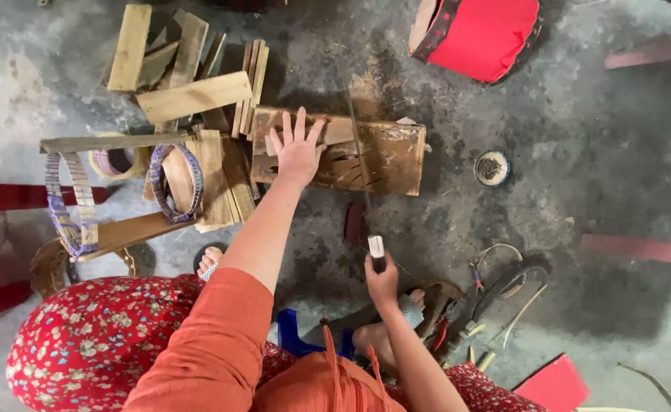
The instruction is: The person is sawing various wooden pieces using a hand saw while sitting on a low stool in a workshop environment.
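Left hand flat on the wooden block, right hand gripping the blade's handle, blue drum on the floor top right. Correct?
Not quite: the head view shows the drum is red, not blue. The rest holds: left hand lies flat on the wooden block, right hand grips the blade's handle.

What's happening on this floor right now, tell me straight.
A person sits low over a concrete floor. The left hand lies flat, fingers spread, on a worn wooden block. The right hand grips the handle of a long thin blade whose far end reaches across the block. A pile of cut wood strips and woven band loops lie to the left, and a red drum-shaped thing beyond.
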